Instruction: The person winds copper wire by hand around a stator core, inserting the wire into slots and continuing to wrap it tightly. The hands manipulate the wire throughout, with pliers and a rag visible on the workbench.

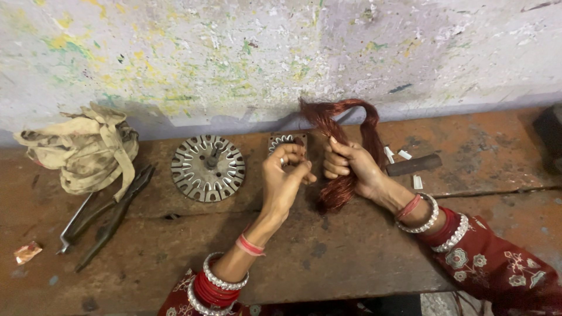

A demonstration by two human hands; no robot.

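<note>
Viewed from above: I see a long rust-brown workbench running along a paint-spattered wall, the largest features in view. On the bench at far left lies a crumpled, dirty beige cloth, and just beside its lower edge a pair of dark long-handled pliers lies slanted toward the near edge. Right of the cloth a round, slotted metal stator core lies flat, with a short shaft standing at its centre. At mid-bench I see a bundle of reddish copper wire coils, looped upward toward the wall and hanging down over the bench; the right hand is closed in a fist around the middle of this bundle, thumb up. The left hand is raised just beside it, fingers curled with the fingertips pinched together; I cannot tell whether a strand lies between them. Behind the left hand a smaller square slotted stator rests on the bench, partly hidden. Right of the wire bundle a short dark metal rod lies flat, with small white paper slips scattered near it. Near the left edge lies a small scrap of crumpled foil.
</note>
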